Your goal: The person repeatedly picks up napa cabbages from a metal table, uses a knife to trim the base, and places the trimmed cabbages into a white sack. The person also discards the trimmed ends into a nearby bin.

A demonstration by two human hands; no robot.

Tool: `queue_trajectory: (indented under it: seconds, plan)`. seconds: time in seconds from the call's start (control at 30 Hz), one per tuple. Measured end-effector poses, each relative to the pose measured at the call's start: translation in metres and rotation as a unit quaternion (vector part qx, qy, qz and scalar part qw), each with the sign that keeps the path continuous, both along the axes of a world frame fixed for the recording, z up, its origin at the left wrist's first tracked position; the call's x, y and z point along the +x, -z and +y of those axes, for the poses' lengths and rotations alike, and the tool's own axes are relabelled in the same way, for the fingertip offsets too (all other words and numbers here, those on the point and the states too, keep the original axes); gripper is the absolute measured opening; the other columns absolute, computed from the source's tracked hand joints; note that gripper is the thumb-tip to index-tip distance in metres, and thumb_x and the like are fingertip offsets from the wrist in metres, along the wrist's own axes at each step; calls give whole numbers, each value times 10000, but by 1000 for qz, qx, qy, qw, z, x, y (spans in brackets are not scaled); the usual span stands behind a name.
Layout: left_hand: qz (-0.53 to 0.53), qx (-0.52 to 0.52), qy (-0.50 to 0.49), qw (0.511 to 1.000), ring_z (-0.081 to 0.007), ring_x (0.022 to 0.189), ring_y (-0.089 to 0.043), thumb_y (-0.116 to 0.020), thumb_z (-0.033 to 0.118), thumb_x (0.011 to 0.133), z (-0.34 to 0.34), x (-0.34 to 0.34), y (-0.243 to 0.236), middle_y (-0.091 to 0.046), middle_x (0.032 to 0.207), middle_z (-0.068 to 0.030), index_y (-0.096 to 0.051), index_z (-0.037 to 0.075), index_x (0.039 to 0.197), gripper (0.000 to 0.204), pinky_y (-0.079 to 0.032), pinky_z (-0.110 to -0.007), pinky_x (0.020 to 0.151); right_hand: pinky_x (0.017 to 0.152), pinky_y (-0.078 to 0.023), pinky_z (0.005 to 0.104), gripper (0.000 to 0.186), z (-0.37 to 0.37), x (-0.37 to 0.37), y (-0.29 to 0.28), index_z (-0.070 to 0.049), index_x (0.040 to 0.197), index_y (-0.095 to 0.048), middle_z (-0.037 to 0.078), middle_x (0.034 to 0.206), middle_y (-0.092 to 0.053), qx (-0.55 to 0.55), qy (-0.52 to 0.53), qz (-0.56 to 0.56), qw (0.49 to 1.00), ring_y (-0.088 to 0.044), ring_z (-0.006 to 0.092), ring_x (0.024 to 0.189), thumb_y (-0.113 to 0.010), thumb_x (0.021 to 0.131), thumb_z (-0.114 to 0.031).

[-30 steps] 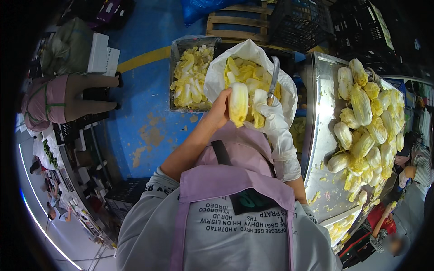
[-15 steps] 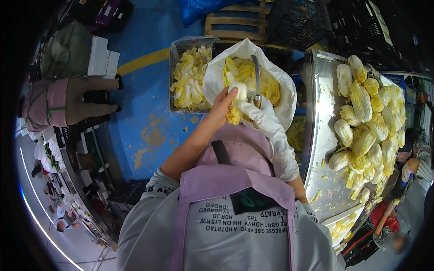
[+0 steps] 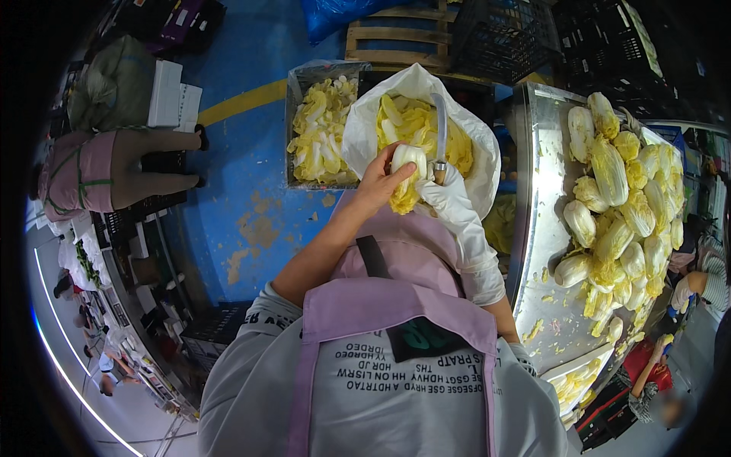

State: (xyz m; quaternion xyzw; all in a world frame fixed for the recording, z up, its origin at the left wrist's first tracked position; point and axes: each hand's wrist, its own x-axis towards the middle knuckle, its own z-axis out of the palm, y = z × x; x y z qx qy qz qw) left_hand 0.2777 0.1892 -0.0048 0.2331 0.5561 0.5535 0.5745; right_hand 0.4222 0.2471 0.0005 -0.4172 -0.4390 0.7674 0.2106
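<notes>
Blue floor (image 3: 228, 145) lay below. Our left hand (image 3: 377, 183) had its grip around a napa cabbage (image 3: 409, 192) by the white sack (image 3: 362, 129); our right hand (image 3: 448, 195) clasped a curved knife (image 3: 442, 129). Leaves (image 3: 324, 133) already filled the bin (image 3: 304, 73); many heads (image 3: 632, 213) seemingly awaited on the steel desk (image 3: 544, 183).

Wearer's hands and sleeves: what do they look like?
Left hand and forearm bare; grey sleeve ends near the elbow, dark lettering at its edge. Right hand in a long, wrinkled white glove reaching well up the forearm; right sleeve also grey.
</notes>
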Motion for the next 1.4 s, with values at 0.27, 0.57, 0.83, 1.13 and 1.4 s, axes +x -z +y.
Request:
queue_trajectory:
  seconds: [0.27, 0.57, 0.83, 1.13, 1.4]
  plan:
    - [-184, -88, -42, 978, -138, 986, -557, -517, 214, 908, 3, -8, 1, -554, 1123, -63, -436, 36, 1248, 392, -472, -268, 823, 456, -377, 210, 131, -2, 1, 6, -60, 859, -578, -26, 711, -566, -31, 138, 17, 990, -481, 50, 551, -636, 743, -78]
    - [-12, -20, 3, 1000, -105, 992, -518, -549, 197, 895, -1, -1, 3, -536, 1125, -36, -447, 33, 1243, 398, -438, -244, 838, 446, -364, 206, 145, -3, -2, -2, -72, 836, -572, -25, 698, -555, -71, 15, -10, 997, -465, 46, 536, -668, 728, -85]
    - [-68, -40, 14, 997, -96, 970, -526, -547, 181, 896, -1, -3, -2, -541, 1119, -36, -446, 43, 1263, 404, -452, -230, 815, 489, -403, 216, 180, -1, 5, 5, -75, 862, -559, -9, 724, -561, -17, 6, 33, 999, -494, 66, 578, -657, 717, -37]
    - [-116, -44, 4, 992, -97, 961, -536, -533, 189, 905, 1, -2, 1, -547, 1116, -37, -443, 45, 1271, 403, -465, -232, 800, 470, -389, 218, 195, -5, -3, 12, -67, 885, -539, -7, 727, -545, -54, 113, 28, 992, -482, 55, 572, -613, 714, -10]
    - [129, 21, 66, 989, -116, 949, -530, -599, 183, 860, 5, -8, 14, -566, 1073, -45, -467, 21, 1220, 416, -440, -258, 827, 622, -461, 227, 248, -9, -12, 13, -24, 989, -524, 16, 824, -576, 98, 93, -34, 990, -538, 82, 718, -615, 760, -47]
